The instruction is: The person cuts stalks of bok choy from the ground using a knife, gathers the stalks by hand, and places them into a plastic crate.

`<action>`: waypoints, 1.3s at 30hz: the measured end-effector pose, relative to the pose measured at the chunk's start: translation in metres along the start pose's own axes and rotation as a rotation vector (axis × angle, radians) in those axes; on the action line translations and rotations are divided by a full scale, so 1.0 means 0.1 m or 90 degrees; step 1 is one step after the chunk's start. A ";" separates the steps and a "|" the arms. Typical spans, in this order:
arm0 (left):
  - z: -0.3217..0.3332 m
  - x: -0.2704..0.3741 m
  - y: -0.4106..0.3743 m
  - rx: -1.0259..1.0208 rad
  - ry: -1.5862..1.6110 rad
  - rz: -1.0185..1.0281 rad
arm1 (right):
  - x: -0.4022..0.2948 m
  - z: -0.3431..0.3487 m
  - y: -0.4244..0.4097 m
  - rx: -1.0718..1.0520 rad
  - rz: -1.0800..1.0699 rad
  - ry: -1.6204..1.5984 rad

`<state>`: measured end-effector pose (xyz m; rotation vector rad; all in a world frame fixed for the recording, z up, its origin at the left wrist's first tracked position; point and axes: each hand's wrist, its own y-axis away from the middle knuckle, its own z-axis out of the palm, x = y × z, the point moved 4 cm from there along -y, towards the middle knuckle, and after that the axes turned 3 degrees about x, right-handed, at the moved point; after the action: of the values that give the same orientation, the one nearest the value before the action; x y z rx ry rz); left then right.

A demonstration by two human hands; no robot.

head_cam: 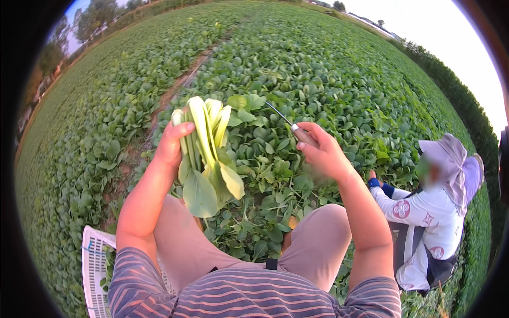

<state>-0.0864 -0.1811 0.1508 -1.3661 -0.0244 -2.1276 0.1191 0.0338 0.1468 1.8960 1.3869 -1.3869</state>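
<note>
A bunch of leafy greens that look like bok choy [206, 151] is gripped in my left hand [173, 139], raised above the crop. Its pale stem ends point up and away, while the broad green leaves droop towards me. My right hand [324, 149] holds a small knife by its wooden handle [304, 135]. The thin dark blade [278, 113] points up and to the left, apart from the bunch. Low green plants [266, 167] grow beneath and beyond both hands. Between my knees lie cut or trampled leaves [238, 234].
A white plastic crate [95, 262] with some greens inside stands at my left side. To my right a person [429, 222] in a sun hat crouches, one hand reaching into the plants. A bare soil furrow [175, 89] runs through the field on the left.
</note>
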 end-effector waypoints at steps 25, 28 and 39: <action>-1.72 1.73 6.42 1.063 -0.188 0.216 | 1.25 0.52 0.05 -0.017 0.312 -0.103; -1.63 1.60 6.65 1.165 -0.358 0.154 | 1.24 0.68 0.00 -0.007 0.329 -0.060; -1.71 -0.01 6.05 -0.132 -0.923 -0.946 | 1.28 1.34 -0.32 -0.307 0.090 0.409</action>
<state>0.0719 -0.7309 -0.1092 -3.2649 -1.8600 -1.2043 0.0292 0.0041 -0.0157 2.1109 1.6273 -0.3124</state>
